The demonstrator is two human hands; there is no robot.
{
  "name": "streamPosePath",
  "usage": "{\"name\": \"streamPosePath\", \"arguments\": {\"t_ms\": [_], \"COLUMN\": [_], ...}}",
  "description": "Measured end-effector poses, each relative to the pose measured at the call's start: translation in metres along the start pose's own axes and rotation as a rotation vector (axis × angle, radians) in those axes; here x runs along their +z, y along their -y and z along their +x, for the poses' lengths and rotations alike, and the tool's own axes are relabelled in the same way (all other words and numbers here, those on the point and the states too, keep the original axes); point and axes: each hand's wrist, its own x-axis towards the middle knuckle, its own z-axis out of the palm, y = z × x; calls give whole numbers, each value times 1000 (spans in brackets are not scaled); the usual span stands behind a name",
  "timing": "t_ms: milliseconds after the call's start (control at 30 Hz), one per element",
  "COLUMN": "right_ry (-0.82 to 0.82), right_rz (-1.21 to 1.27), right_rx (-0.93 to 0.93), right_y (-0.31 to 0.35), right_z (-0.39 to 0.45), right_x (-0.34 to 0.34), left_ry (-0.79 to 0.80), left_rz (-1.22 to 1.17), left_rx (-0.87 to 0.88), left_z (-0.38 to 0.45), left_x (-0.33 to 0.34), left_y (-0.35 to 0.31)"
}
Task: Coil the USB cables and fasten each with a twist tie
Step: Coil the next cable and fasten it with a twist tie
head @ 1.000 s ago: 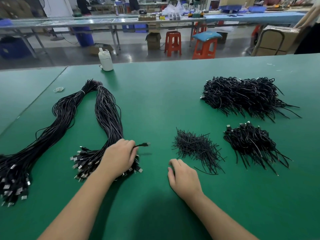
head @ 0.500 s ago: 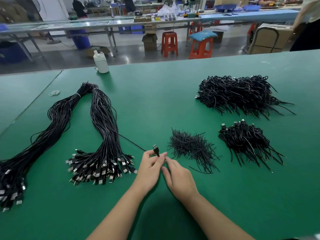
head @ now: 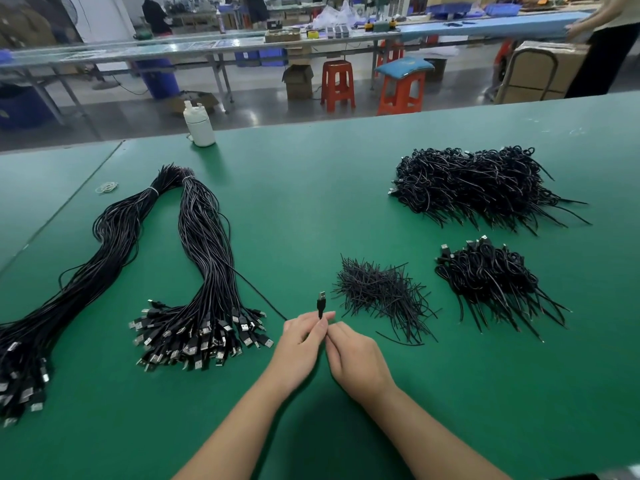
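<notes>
My left hand (head: pixel 300 344) pinches a black USB cable just below its plug (head: pixel 321 303), which stands upright above my fingers. The cable's cord (head: pixel 256 289) trails up and left into a long bundle of uncoiled black USB cables (head: pixel 204 258). My right hand (head: pixel 353 358) touches the left hand's fingertips and pinches the same cable close under the plug. A loose heap of black twist ties (head: pixel 381 292) lies just right of my hands. Two piles of coiled, tied cables lie further right: a small one (head: pixel 491 278) and a large one (head: pixel 478 185).
A second long bundle of cables (head: pixel 86 271) runs along the green table (head: pixel 311 188) at the left. A white bottle (head: pixel 199 124) stands at the table's far edge. A rubber band (head: pixel 107 187) lies far left. Stools and benches stand beyond.
My left hand has drawn one cable out of the bundle and carried its plug to the right. My right hand has risen from the table and met the left at the plug.
</notes>
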Motion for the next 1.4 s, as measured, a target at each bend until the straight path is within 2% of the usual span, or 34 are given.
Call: {"name": "streamPosePath", "arguments": {"t_ms": [100, 233, 400, 667, 767, 833, 900, 967, 1033, 1133, 1233, 1300, 1400], "right_ry": [-4, 13, 5, -123, -97, -7, 123, 208, 256, 327, 391, 415, 453], "right_rz": [-11, -31, -54, -89, -50, 61, 260, 582, 802, 890, 1098, 1210, 1220], "right_rx": [-28, -58, -80, -57, -42, 59, 207, 335, 397, 393, 422, 414, 386], "right_y": [0, 0, 1, -2, -2, 1, 5, 13, 20, 27, 31, 33, 37], "right_z": [0, 0, 0, -1, -1, 0, 1, 5, 10, 12, 10, 9, 10], "right_x": [1, 2, 2, 1, -2, -3, -3, -7, -12, -16, -16, -17, -22], "left_ry": [22, 61, 149, 73, 17, -2, -10, -26, -113, -242, -136, -23, 60], "left_rz": [73, 293, 381, 414, 417, 377, 244, 64, -155, -658, -1201, -1315, -1230], "left_rx": [-42, 15, 33, 135, 151, 149, 89, 18, -14, -58, -165, -151, -129], "left_z": [3, 2, 2, 0, 0, -1, -2, -4, -3, 4, 8, 4, -2], "left_x": [0, -5, -8, -4, -2, -1, -5, -11, -15, -23, -39, -47, -55], "left_y": [7, 12, 10, 10, 12, 10, 7, -2, -15, -32, -42, -48, -52]}}
